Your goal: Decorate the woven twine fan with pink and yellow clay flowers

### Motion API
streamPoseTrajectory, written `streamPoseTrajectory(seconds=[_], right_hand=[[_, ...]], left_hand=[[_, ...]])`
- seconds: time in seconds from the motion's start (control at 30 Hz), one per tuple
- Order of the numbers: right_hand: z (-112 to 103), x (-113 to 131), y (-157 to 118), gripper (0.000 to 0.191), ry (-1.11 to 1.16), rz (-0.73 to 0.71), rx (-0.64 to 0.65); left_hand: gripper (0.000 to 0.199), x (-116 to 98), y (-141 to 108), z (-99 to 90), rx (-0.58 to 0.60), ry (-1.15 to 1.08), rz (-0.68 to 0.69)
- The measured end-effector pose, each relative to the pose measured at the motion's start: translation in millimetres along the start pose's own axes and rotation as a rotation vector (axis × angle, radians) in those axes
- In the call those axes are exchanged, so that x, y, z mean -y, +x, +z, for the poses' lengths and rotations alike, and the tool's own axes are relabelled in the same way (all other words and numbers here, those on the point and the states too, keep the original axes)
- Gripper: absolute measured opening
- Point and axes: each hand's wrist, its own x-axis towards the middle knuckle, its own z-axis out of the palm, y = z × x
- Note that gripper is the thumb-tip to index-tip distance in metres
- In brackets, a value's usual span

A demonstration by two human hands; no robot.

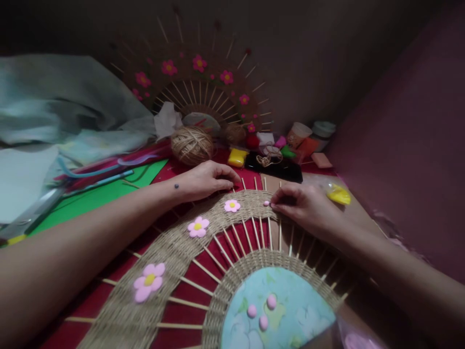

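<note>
A half-round woven twine piece on wooden sticks (189, 281) fills the foreground, its outer band (170, 247) bearing pink clay flowers (197, 226) with yellow centres. My right hand (305, 202) pinches a small pink clay piece (266, 203) at the band's upper part. At the band's outer edge, my left hand (210, 179) is curled, thumb and fingers close together by the stick ends; what they grip, if anything, is hidden. Several pink clay balls (271, 301) sit on the blue patterned half-disc (290, 286) at the centre.
Behind my hands lie a twine ball (192, 145), a yellow clay pack (238, 157) and a black phone-like slab (286, 167). Scissors (32, 215) rest on green sheet (87, 201) at left. A similar flowered woven piece (199, 63) leans on the wall.
</note>
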Motion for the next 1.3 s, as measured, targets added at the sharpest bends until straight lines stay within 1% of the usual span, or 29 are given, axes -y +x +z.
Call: streamPoseTrajectory(seconds=[0.07,0.2,0.3,0.5,0.67,0.8,0.87,0.93,1.0,1.03,1.07,1.13,1.17,1.23,1.3], right_hand=[[0,-1,-1,0.009,-0.011,-0.012,-0.010],[1,-3,-4,0.006,-0.028,-0.053,-0.042],[2,-3,-4,0.005,-0.035,-0.048,-0.055],[0,2,-1,0.010,-0.031,0.001,-0.003],[-2,0,-2,0.008,0.027,-0.011,0.008],[1,-3,-1,0.006,0.059,-0.003,-0.040],[-1,-2,-1,0.007,0.046,0.007,-0.064],[-9,2,-5,0.007,0.001,0.002,-0.112],[-21,9,-15,0.005,-0.038,-0.046,-0.152],[-27,15,-22,0.006,-0.020,-0.084,-0.119],[-32,21,-31,0.007,0.003,-0.144,-0.037],[-36,33,-50,0.010,0.071,-0.213,0.187],[-36,39,-59,0.012,0.094,-0.234,0.250],[-28,47,-75,0.014,0.124,-0.249,0.326],[-16,52,-84,0.016,0.139,-0.287,0.351]], left_hand=[[0.029,1,0,0.4,0.000,-0.003,0.007],[0.028,1,0,1.3,-0.015,0.013,0.018],[0.028,1,0,1.7,-0.022,0.026,0.020],[0.027,4,-1,1.4,-0.031,0.041,0.053],[0.026,3,-1,1.8,-0.028,0.040,0.054],[0.027,1,-1,1.9,-0.031,0.056,0.032],[0.026,1,-1,1.9,-0.031,0.059,0.031],[0.026,1,-1,2.0,-0.034,0.059,0.036],[0.025,0,-2,2.2,-0.040,0.056,0.043],[0.025,0,-2,2.2,-0.039,0.057,0.045],[0.026,0,-2,2.1,-0.039,0.060,0.045],[0.026,-1,-2,2.0,-0.039,0.070,0.041],[0.026,-1,-2,1.9,-0.042,0.076,0.037],[0.026,-2,-2,2.0,-0.051,0.087,0.033],[0.026,-1,-2,2.3,-0.055,0.091,0.039]])
